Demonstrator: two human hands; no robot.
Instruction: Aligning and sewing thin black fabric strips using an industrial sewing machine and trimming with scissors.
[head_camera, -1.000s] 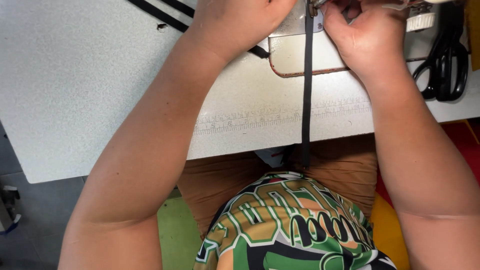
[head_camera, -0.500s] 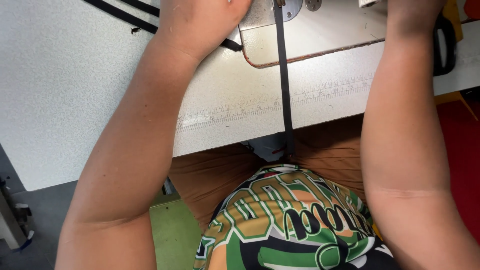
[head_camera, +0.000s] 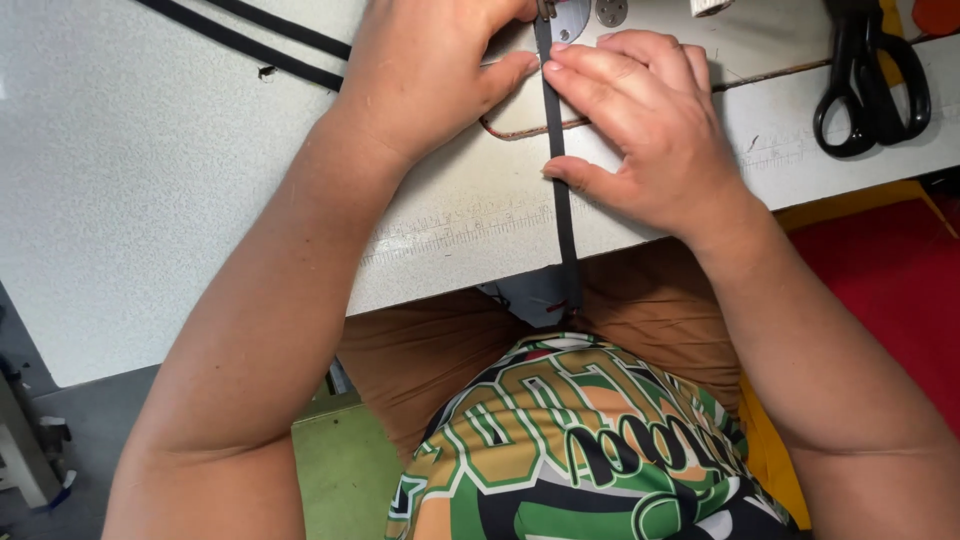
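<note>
Black strap (head_camera: 560, 190) runs in a straight line down the pale work table (head_camera: 150, 180), from the metal plate (head_camera: 570, 18) at the top edge of the view, over the table's near edge and down toward the person's lap. The right hand (head_camera: 650, 140) lies flat on the table just to the right of the strap. Its fingers (head_camera: 600, 75) are stretched out and close together, their tips pressing on the strap near the plate, while the thumb touches the strap's right edge lower down. The strap therefore passes under the fingertips and beside the thumb; it is pinned down, not pinched or wrapped. The left hand (head_camera: 430, 70) rests on the table on the strap's left side, fingers loosely curled, the thumb pointing toward the strap and ending just beside it. Whether the left fingertips touch the strap near the plate cannot be told, since they are cut off by the top of the view.

Two more black straps (head_camera: 240, 40) lie slanted across the table's far left, well apart from the hands. Black-handled scissors (head_camera: 870, 90) lie on the table to the right of the right hand. A ruler scale (head_camera: 450, 225) is marked along the table's near edge.
</note>
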